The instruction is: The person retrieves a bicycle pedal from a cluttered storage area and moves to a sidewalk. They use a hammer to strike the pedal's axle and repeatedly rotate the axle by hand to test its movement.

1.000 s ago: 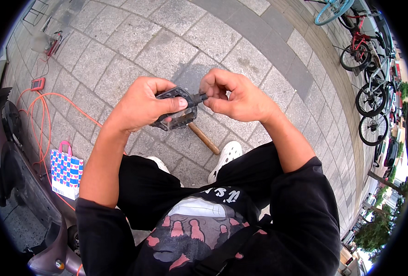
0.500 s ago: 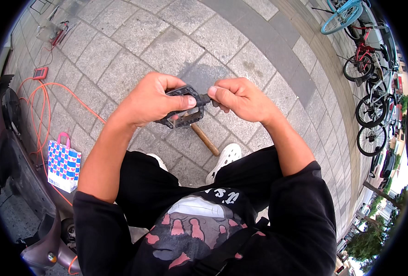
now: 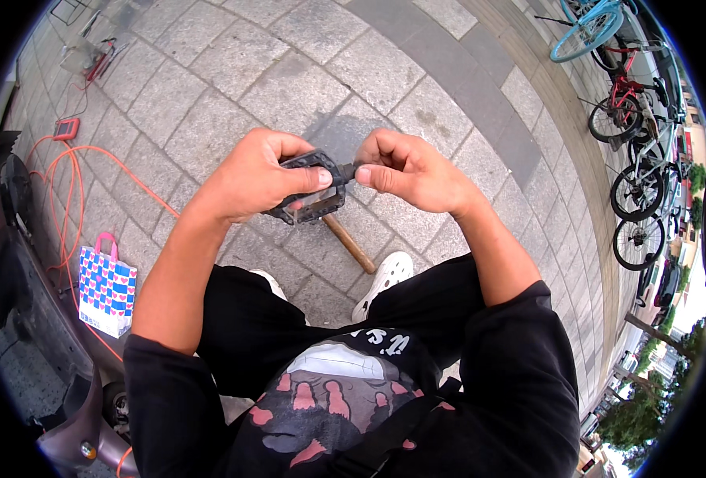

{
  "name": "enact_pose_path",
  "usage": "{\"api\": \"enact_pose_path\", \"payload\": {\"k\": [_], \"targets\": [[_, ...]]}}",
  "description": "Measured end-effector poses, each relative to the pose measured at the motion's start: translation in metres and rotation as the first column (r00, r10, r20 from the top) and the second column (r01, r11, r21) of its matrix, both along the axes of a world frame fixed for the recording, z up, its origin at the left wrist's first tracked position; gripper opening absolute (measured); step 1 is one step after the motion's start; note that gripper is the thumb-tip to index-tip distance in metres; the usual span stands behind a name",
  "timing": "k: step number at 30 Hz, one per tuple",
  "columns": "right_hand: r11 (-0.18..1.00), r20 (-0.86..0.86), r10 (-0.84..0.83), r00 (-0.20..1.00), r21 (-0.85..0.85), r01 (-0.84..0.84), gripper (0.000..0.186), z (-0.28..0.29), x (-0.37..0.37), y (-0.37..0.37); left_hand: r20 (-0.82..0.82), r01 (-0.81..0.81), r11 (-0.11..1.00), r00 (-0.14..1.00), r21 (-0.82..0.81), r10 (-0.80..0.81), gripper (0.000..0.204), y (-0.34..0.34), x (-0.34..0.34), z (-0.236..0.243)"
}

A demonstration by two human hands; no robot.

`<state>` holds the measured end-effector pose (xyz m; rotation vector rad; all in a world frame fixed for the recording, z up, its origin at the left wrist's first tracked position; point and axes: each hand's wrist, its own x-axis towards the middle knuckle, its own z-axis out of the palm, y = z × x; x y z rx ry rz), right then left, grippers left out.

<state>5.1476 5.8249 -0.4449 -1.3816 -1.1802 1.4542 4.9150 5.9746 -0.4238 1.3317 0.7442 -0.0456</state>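
Note:
A black bicycle pedal (image 3: 339,190) is held up in front of me, above the paving. My left hand (image 3: 257,177) is closed on the pedal's body, thumb lying across its frame. At the pedal's right side, the thumb and curled fingers of my right hand (image 3: 416,174) pinch the end of its short dark axle. The fingertips partly hide that end. Below the pedal, a wooden handle (image 3: 350,245) lies on the ground near my right shoe; the pedal and left hand cover its far end.
Grey stone paving (image 3: 233,48) surrounds me. An orange cord (image 3: 134,171) runs along the left to a small red device (image 3: 67,128). A checked paper bag (image 3: 107,291) stands beside a scooter (image 3: 38,319). Several bicycles (image 3: 638,191) line the right edge.
My right thumb and fingers have shifted around the axle end, the thumb now straighter. The pedal and both hands remain in nearly the same place.

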Motion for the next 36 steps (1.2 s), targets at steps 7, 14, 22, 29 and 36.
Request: {"api": "enact_pose_path", "payload": {"k": [7,14,22,29,36], "targets": [[0.992,0.132,-0.033,0.991,0.123,0.017,0.025,0.002,0.002,0.000,-0.002,-0.027,0.999,1.000,-0.019,0.027,0.029,-0.001,0.003,0.005],[0.957,0.189,0.069,0.980,-0.289,-0.012,0.033,0.024,0.002,0.009,0.004,-0.006,1.000,1.000,0.008,0.006,0.030,0.000,0.002,0.001],[0.993,0.098,-0.073,0.993,0.103,0.063,0.030,0.003,0.001,-0.002,0.006,-0.015,1.000,1.000,0.007,0.015,0.029,0.000,0.003,0.003],[0.996,0.181,-0.036,0.983,-0.074,0.050,0.047,0.021,-0.005,0.007,0.029,-0.047,0.999,0.998,0.008,0.047,0.029,-0.004,0.004,0.007],[0.972,0.189,-0.148,0.971,-0.155,0.179,0.048,0.017,-0.006,0.007,0.031,-0.050,0.998,0.998,0.021,0.050,0.029,-0.003,0.002,0.009]]}}
